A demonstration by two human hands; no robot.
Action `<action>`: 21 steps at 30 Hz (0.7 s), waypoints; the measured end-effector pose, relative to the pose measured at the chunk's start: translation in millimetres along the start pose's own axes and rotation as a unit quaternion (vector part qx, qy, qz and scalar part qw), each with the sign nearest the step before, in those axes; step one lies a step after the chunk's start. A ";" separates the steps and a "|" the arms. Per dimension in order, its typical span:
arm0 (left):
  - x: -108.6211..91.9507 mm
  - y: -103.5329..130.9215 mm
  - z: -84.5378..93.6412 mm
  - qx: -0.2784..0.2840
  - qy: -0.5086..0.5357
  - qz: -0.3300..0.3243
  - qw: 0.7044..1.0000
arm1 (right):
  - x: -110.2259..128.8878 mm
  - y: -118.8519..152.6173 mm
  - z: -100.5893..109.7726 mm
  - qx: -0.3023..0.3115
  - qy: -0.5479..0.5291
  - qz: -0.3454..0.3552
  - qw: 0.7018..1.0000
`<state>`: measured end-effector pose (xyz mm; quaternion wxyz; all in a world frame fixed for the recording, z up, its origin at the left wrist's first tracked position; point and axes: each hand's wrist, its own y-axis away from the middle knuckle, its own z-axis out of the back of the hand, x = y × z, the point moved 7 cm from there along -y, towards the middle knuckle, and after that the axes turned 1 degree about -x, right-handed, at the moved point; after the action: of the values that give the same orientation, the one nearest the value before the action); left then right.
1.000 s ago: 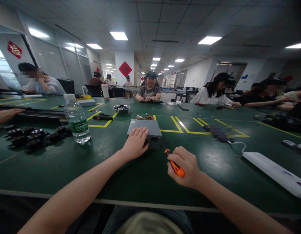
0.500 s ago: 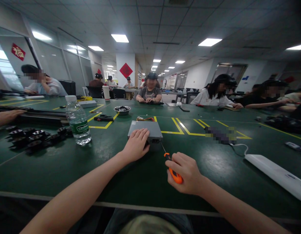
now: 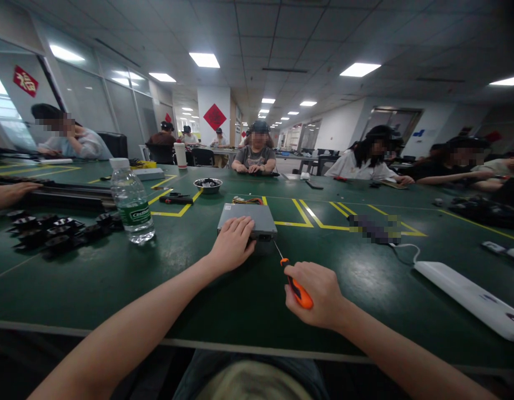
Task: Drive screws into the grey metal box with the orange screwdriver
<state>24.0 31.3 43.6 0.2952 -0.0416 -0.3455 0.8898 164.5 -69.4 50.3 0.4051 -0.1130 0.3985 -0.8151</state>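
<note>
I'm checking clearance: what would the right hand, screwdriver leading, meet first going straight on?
Probably the power supply unit, at its near right corner; the screwdriver tip may already touch it.

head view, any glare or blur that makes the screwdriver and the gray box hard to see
Head view: a pale glare patch lies on the green table, right of the gray box; head view: the ceiling lights wash out to white; head view: the screwdriver shows clearly at its handle, but its tip is too small to make out.
</note>
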 end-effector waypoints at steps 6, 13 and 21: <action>1.0 -1.6 -0.8 -0.018 0.001 0.023 1.000 | 5.8 -4.6 -2.3 0.023 0.008 0.015 1.000; 1.0 -2.4 0.4 -0.024 0.004 0.032 0.999 | -2.0 -2.1 1.7 -0.005 0.020 -0.006 1.000; 0.9 -2.9 1.4 -0.017 0.002 0.035 0.999 | 3.5 -0.7 -2.9 0.001 0.033 0.035 0.999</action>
<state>24.3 32.7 46.6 0.2638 -0.0607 -0.3586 0.8934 160.3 -70.2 48.4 0.4203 -0.0718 0.4145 -0.8040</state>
